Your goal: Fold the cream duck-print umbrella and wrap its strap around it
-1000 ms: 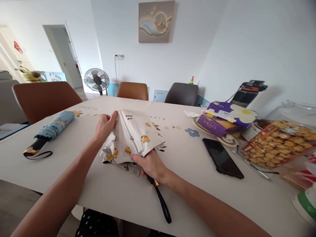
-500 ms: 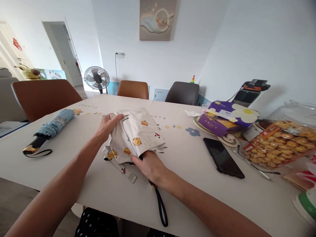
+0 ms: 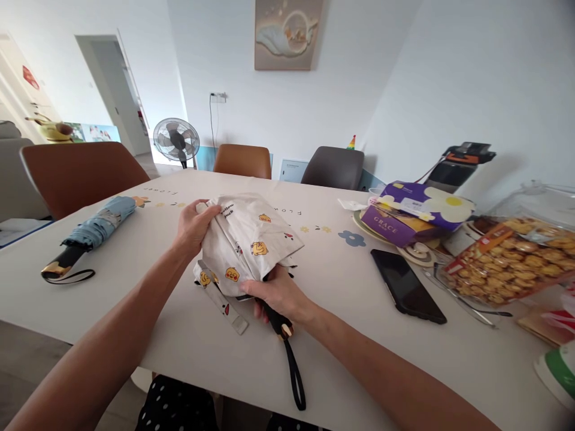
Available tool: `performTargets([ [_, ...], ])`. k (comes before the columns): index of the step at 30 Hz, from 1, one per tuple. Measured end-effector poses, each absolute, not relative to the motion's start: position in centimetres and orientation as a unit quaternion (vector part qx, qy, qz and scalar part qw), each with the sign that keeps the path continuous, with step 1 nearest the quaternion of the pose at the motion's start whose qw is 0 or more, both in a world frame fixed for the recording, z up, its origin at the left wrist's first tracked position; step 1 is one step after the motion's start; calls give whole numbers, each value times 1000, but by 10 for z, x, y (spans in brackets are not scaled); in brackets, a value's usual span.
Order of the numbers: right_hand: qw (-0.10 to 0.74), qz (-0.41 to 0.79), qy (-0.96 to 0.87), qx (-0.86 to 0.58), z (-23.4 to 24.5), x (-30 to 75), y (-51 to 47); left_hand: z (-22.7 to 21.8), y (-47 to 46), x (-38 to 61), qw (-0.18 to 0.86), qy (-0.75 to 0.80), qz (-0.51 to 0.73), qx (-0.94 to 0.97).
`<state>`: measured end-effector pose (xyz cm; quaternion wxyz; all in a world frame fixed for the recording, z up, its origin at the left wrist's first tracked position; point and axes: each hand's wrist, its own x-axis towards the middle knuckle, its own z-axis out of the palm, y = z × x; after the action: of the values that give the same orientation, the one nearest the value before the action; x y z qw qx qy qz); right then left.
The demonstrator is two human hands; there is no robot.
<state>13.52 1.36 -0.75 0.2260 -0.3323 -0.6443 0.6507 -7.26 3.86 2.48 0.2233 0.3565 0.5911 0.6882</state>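
Observation:
A white folding umbrella (image 3: 242, 239) with yellow duck prints is between my two hands, its canopy loose and bunched. My left hand (image 3: 196, 224) grips the canopy at its far left end, thumb on top. My right hand (image 3: 279, 293) is closed round the near end, where cloth meets the black handle; some of its fingers are hidden beneath. The black handle (image 3: 277, 320) with a gold end and a wrist loop points toward me. A closure strap (image 3: 229, 311) hangs from the cloth onto the table.
To the left lies a furled blue umbrella (image 3: 101, 224). On the right are a black phone (image 3: 406, 286), glasses (image 3: 467, 302), a purple box (image 3: 390, 224) and a clear tub of cookies (image 3: 516, 263). Chairs and a fan (image 3: 176, 140) stand beyond the table (image 3: 332, 353).
My right hand has shifted slightly up and right, exposing more of the black handle and its gold end. The canopy has turned a little, and my left hand keeps hold of it.

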Motion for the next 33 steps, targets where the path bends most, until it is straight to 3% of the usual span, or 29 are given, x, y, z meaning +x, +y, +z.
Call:
performTargets([
  [6, 228, 657, -631, -344, -11, 134, 14, 20, 40, -76, 271, 593, 647, 396],
  [12, 244, 683, -567, -391, -4, 140, 23, 16, 40, -87, 219, 659, 538, 478],
  [17, 241, 689, -550, -405, 0, 155, 40, 13, 41, -97, 466, 620, 434, 458],
  [20, 272, 718, -521, -372, 5, 164, 49, 5, 45, -106, 519, 572, 464, 434],
  [26, 350, 724, -489, -339, 20, 180, 68, -8, 51, -113, 407, 595, 565, 402],
  [29, 376, 721, -481, -329, 17, 184, 73, -2, 47, -85, 288, 603, 587, 458],
  [33, 376, 742, -463, -306, 8, 180, 71, 1, 35, -36, 98, 576, 512, 629],
])
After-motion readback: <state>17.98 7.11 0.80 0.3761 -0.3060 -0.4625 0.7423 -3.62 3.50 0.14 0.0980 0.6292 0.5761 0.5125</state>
